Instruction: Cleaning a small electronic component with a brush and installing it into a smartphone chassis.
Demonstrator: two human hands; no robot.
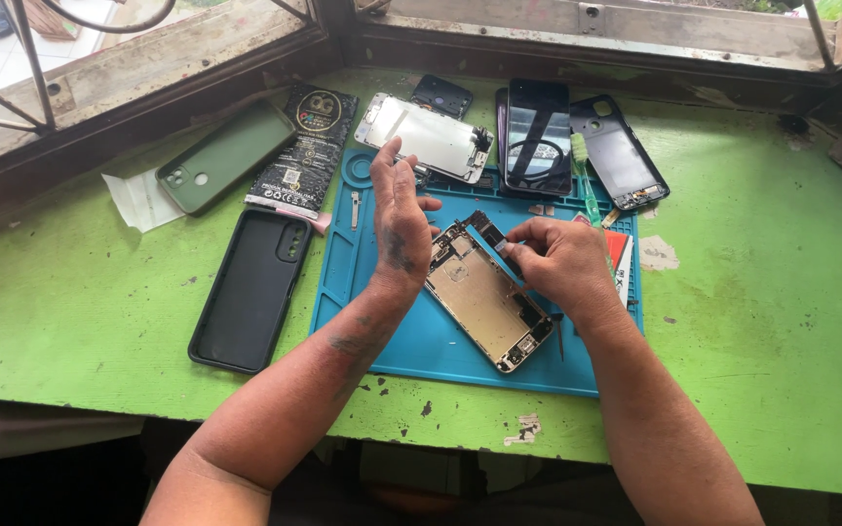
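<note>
An opened phone chassis [484, 302], silver inside, lies slanted on a blue repair mat [421, 336]. My left hand [400, 219] stands edge-on at the chassis's left side, fingers spread and pointing up, touching its upper left edge. My right hand [559, 261] rests on the right side of the chassis, fingers pinched on a thin blue tool [491, 249] whose tip lies over the phone's upper part.
On the green table [762, 321]: a black phone case [250, 287], a green case [223, 156], a black packet [306, 148], a silver screen plate [428, 136], a dark phone screen [538, 131], a black back cover [619, 161], a green-handled screwdriver [585, 180]. Window frame behind.
</note>
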